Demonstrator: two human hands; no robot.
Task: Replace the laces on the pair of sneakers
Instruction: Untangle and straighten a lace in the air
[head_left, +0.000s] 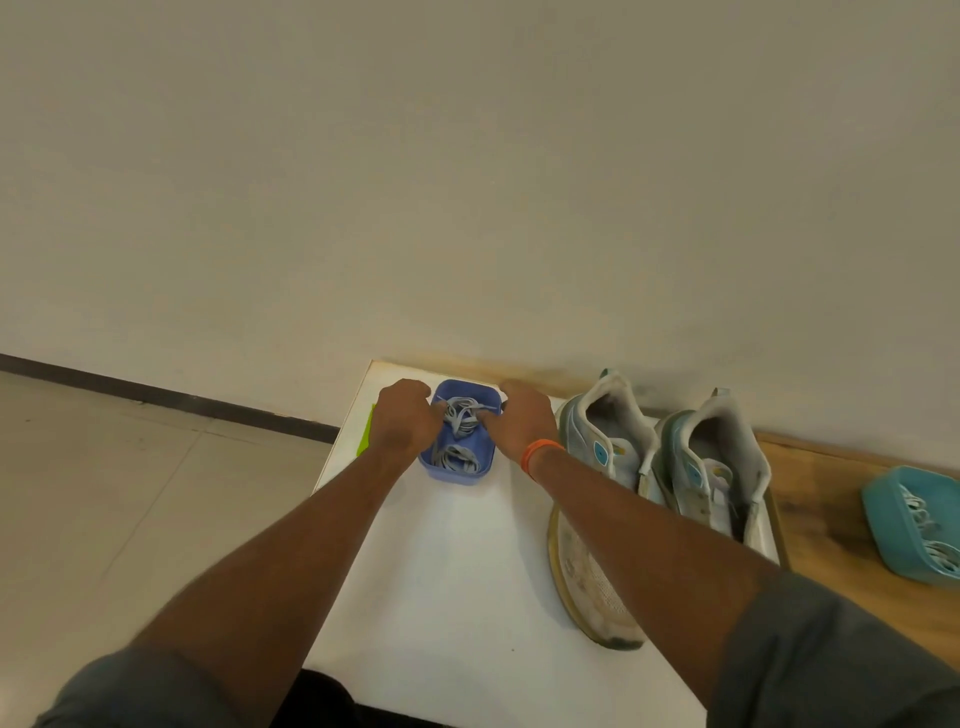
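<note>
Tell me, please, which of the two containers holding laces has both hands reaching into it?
The purple-blue tub by the white board's far edge; left hand and right hand reach inside. The teal tray lies untouched, far right.

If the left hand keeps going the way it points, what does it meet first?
Probably the grey laces in the blue tub; the left hand already reaches over its rim. Depth is unclear.

A white tabletop (457, 561) stands against a cream wall (467, 156), with a strip of wooden surface (841, 499) at its right. Left of it — pale floor tiles (104, 493) and a dark skirting board (171, 397). A green sheet (367, 434) pokes out at the table's left edge — mostly hidden.
</note>
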